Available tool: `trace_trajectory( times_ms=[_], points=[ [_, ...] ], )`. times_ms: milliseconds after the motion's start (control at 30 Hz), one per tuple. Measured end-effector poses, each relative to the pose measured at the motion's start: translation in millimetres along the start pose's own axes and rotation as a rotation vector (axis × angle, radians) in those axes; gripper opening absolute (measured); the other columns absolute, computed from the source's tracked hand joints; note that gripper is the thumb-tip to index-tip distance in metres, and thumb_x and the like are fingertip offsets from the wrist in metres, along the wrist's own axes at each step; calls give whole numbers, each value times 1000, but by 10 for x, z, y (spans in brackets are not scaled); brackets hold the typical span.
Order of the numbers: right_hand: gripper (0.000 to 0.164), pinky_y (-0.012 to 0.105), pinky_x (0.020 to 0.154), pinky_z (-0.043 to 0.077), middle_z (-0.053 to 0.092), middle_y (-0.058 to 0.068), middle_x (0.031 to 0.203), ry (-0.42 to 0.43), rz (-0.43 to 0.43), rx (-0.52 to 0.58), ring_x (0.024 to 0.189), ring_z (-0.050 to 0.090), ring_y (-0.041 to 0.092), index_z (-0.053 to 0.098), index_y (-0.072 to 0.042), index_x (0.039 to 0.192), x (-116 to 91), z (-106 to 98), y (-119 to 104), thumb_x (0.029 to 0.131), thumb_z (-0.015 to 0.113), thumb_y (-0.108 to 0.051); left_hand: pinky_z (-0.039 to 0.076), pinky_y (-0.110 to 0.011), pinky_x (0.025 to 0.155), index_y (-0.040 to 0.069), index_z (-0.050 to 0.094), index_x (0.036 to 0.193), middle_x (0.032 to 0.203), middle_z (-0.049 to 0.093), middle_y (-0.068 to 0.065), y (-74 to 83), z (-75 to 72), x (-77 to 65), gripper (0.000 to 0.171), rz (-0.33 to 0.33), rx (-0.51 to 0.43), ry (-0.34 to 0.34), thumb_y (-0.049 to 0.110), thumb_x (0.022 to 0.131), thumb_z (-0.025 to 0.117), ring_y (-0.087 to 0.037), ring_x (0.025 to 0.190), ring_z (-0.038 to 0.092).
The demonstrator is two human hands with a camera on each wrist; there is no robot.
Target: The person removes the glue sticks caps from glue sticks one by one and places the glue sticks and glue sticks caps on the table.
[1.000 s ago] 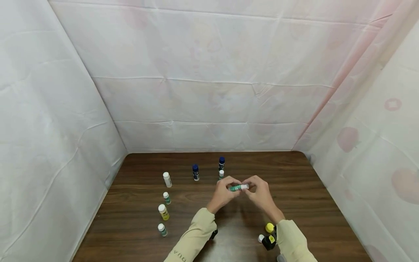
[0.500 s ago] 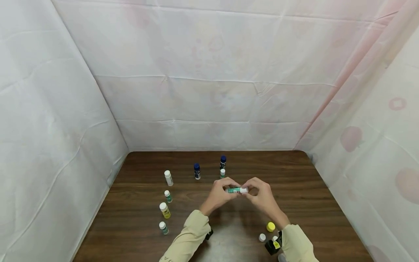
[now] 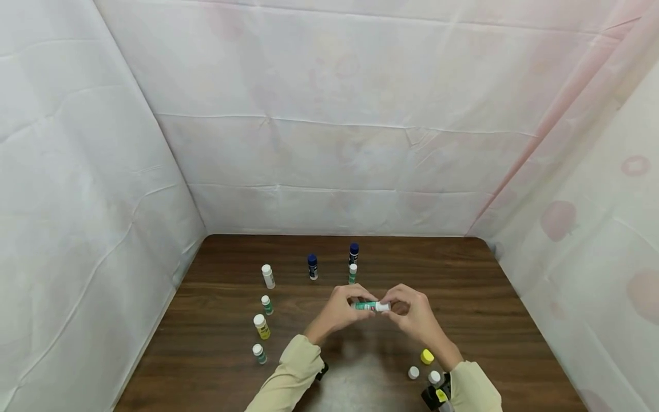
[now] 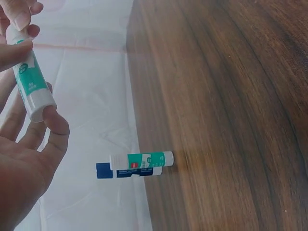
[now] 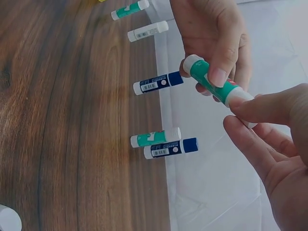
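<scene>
Over the table, you've drawn the green glue stick closer; left hand pinches its body, right hand its white cap, still seated

Green-and-white glue stick — brown wood-grained table — beige sleeves

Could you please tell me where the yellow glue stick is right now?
In the head view, the yellow glue stick stands on the left side of the table, between two green glue sticks.
</scene>
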State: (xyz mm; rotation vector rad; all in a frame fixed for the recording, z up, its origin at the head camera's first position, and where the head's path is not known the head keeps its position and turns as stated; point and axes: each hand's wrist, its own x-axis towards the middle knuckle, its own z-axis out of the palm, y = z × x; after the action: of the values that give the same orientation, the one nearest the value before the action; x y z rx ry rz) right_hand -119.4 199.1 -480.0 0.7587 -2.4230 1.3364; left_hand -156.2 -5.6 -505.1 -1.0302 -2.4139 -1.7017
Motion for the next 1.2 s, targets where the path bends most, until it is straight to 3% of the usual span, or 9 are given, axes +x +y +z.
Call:
trace_trajectory(
  times_ms=[167, 433, 600, 867, 967, 1133, 1200],
  points=[
    [30, 27, 53, 54, 62, 5, 88, 14, -46, 0, 71, 62, 19, 68, -7, 85, 10, -11, -157, 66, 78, 14, 49, -22, 60, 20, 74, 96, 91, 66, 10, -13, -40, -49, 20, -16, 4, -10, 15, 77, 79, -11, 75, 60],
    [28, 33, 51, 55, 62, 13, 84, 29, -77, -3, 68, 62, 28, 67, -1, 83, 34, -116, -512, 64, 77, 18, 52, -26, 59, 21, 72, 96, 90, 65, 10, 31, -102, -151, 18, 11, -16, 6, 21, 79, 78, -13, 75, 60],
    [28, 34, 51, 55, 63, 12, 83, 50, -48, -31, 68, 61, 28, 68, -1, 82, 3, -133, -521, 63, 78, 17, 51, -29, 60, 14, 71, 97, 90, 66, 2, 76, -148, -225, 20, -9, -35, 49, 13, 78, 78, -21, 76, 60],
    [29, 32, 49, 53, 63, 13, 82, 83, -18, -56, 67, 60, 29, 68, 0, 81, -69, -153, -481, 61, 78, 19, 53, -34, 64, 3, 70, 99, 89, 67, -12, 331, -294, -326, 22, -65, -61, 92, 7, 78, 77, -29, 78, 61],
    [30, 29, 49, 52, 63, 10, 83, 79, -1, -59, 68, 60, 27, 69, -2, 82, -123, -144, -347, 61, 79, 17, 53, -39, 65, 3, 69, 98, 88, 66, -12, 344, -317, -351, 22, -86, -64, 106, 7, 78, 77, -31, 79, 61],
    [32, 24, 51, 51, 61, 1, 86, 61, 44, -64, 70, 59, 16, 70, -9, 83, -234, -109, -50, 63, 80, 13, 53, -36, 64, 15, 70, 98, 87, 66, 0, 50, -271, -399, 22, -113, -66, 149, 13, 78, 78, -25, 79, 61],
    [31, 24, 51, 51, 61, 0, 85, 55, 56, -72, 70, 59, 15, 70, -9, 83, -255, -109, -32, 63, 80, 13, 54, -34, 65, 19, 69, 97, 87, 66, 4, -78, -252, -417, 23, -105, -63, 170, 15, 77, 79, -21, 78, 61]
  ],
)
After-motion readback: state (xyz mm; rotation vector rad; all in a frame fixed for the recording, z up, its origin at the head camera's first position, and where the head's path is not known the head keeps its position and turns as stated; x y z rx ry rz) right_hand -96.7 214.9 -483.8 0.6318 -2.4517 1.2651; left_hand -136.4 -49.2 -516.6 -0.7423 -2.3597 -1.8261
